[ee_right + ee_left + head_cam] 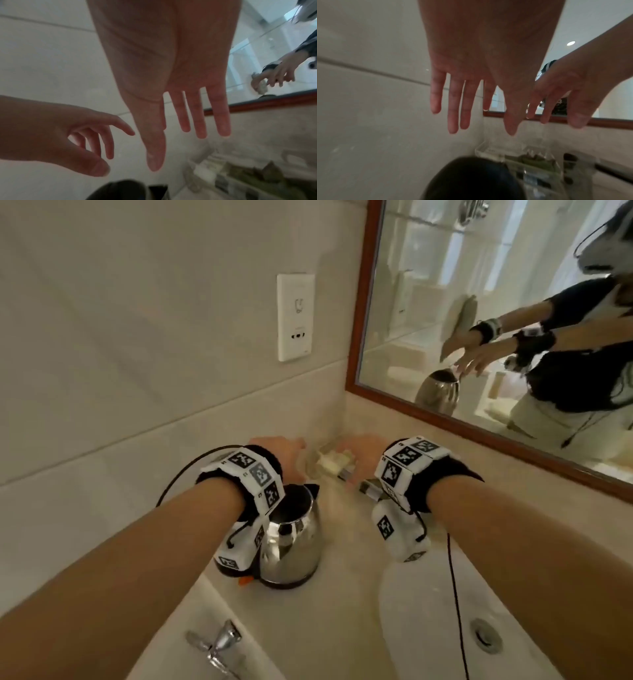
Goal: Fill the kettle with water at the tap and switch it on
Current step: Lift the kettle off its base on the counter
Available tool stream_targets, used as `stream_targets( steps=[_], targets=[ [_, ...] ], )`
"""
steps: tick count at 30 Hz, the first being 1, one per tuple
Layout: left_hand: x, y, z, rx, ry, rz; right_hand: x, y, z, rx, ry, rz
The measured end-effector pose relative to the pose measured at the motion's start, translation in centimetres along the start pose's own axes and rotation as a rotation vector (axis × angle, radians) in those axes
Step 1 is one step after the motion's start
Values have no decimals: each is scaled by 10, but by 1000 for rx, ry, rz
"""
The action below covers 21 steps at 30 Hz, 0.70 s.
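Gleaming kettle (291, 542) on beige countertop (342, 594)

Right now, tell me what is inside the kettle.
The kettle stands on the counter with its lid open. Its inside looks dark; no water level shows. The left wrist covers part of the opening, and both hands are empty.
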State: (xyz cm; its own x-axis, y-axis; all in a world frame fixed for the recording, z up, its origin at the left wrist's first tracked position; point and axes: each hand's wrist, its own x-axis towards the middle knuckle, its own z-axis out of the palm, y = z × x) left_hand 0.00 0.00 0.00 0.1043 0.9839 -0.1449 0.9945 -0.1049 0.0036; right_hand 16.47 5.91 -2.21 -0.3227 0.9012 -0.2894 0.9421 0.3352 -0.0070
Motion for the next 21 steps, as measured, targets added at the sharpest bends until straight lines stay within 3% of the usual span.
stream_targets(
  steps=[2, 4, 8, 14, 21],
  targets=[
    [0, -11, 13, 25, -85, -16, 48, 7, 30, -34, 8, -47],
    [-3, -19, 29, 27, -137, -20, 90, 14, 71, 23, -107, -65],
    [-11, -22, 41, 55, -154, 48, 32, -41, 49, 5, -100, -128],
    [-17, -33, 57, 38, -120, 75, 29, -62, 55, 121, -124, -187],
    [-19, -39, 66, -244, -89, 76, 26, -56, 61, 320, -95, -230]
  ],
)
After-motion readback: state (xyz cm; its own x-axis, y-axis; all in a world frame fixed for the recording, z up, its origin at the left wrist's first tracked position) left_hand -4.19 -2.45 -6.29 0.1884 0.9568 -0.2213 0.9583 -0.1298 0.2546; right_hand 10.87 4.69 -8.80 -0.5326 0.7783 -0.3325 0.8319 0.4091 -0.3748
